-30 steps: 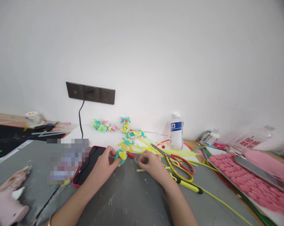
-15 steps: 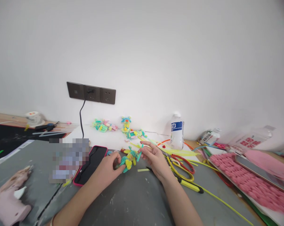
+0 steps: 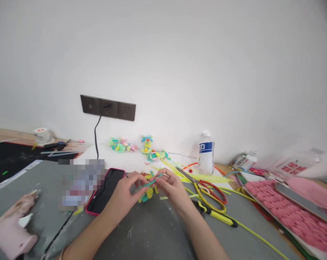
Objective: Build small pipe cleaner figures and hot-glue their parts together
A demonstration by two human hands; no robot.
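Note:
My left hand (image 3: 125,192) and my right hand (image 3: 173,187) meet over the grey mat (image 3: 152,231). Thumb and fingers of each are pinched on a short teal pipe cleaner (image 3: 152,181), which runs slantwise between them. Just below it lies a small yellow and teal pipe-cleaner figure (image 3: 147,195), partly covered by the hands. Nearest my right hand are scissors with yellow handles (image 3: 210,196), a yellow utility knife (image 3: 220,217) and long yellow pipe cleaners (image 3: 257,233).
A phone in a pink case (image 3: 106,191) lies left of my hands, and a pink glue gun (image 3: 13,229) farther left. Finished fuzzy figures (image 3: 147,144) rest along the wall beside a bottle (image 3: 206,153). At right is a pink woven piece (image 3: 290,211).
My left hand has left the figure and now pinches the teal pipe cleaner, which was in my right hand alone. The piece has swung from upright to nearly level.

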